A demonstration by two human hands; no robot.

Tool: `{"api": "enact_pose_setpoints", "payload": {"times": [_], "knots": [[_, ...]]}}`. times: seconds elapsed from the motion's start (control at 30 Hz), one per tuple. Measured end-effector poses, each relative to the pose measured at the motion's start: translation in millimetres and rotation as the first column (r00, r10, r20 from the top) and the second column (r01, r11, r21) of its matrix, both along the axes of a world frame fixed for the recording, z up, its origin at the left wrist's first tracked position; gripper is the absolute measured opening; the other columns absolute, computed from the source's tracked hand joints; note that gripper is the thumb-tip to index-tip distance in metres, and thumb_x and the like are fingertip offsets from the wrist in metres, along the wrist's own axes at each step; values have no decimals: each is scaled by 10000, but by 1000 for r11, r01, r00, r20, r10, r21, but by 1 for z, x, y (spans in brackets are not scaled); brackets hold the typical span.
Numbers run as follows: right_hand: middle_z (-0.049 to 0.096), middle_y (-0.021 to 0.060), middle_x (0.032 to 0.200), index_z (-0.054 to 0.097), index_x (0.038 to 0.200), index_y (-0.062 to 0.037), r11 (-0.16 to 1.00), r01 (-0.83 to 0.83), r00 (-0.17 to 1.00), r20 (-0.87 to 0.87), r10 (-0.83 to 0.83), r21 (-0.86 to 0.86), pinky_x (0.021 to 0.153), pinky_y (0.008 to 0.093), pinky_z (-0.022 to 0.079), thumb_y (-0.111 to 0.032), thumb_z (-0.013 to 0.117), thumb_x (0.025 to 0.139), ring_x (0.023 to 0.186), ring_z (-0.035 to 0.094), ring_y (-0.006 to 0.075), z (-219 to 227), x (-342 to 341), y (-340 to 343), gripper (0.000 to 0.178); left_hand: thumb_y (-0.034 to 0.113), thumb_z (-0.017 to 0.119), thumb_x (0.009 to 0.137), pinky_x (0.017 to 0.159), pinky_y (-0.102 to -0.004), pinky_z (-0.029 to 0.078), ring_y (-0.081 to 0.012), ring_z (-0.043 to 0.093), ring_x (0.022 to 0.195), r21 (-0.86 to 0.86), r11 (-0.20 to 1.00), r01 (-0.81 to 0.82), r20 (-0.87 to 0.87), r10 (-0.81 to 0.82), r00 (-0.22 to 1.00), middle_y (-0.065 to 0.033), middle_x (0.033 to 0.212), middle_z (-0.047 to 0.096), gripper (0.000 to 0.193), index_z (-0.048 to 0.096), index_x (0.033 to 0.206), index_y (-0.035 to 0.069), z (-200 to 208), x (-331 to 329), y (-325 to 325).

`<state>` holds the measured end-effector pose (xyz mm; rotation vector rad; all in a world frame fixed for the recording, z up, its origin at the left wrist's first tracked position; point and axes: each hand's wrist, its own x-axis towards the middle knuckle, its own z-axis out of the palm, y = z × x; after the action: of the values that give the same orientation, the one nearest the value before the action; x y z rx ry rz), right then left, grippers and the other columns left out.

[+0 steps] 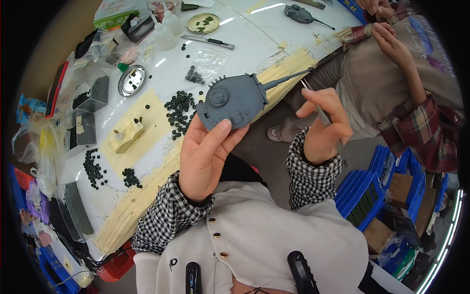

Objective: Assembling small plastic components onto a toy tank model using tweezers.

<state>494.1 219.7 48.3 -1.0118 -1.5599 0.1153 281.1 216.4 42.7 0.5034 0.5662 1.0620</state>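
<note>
My left hand [205,157] grips a dark grey model tank turret [240,100] by its near edge, thumb on top. A round hatch and small raised fittings show on the upper face. Its long gun barrel [289,77] points to the far right. In my right hand [325,127], a pair of slim metal tweezers [323,115] rests between the fingers, tips up near the barrel but apart from the turret. Many small dark round parts [180,110] lie on the table just left of the turret.
On the white table [161,73] stand a silver dish [132,80], a cream dish [203,23], clear boxes [95,93], white bottles [169,29] and a utility knife [208,42]. Another turret [299,14] lies far right. A person [411,73] sits at right, above blue crates [362,196].
</note>
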Motion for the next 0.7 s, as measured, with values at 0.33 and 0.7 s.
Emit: {"api": "enact_pose_setpoints", "payload": {"times": [0.33,0.7], "knots": [[653,104,786,383,1437,36,781,578,816,180,-550,-235,634,303,521,-342,350,1054,632,613,156,73,77,33,539,58,502,987,1050,-378,476,-209,569,1199,-32,999,3,-27,-4,1000,-123,1290,568,335,442,1311,-1,2,-4,2],[678,187,776,420,1436,-54,583,779,612,485,-625,-231,601,338,530,-254,458,1009,555,642,194,84,79,21,473,52,493,984,1051,-397,475,-213,566,1201,-59,998,21,-33,-23,999,-126,1293,566,342,438,1319,6,0,-4,2]]}}
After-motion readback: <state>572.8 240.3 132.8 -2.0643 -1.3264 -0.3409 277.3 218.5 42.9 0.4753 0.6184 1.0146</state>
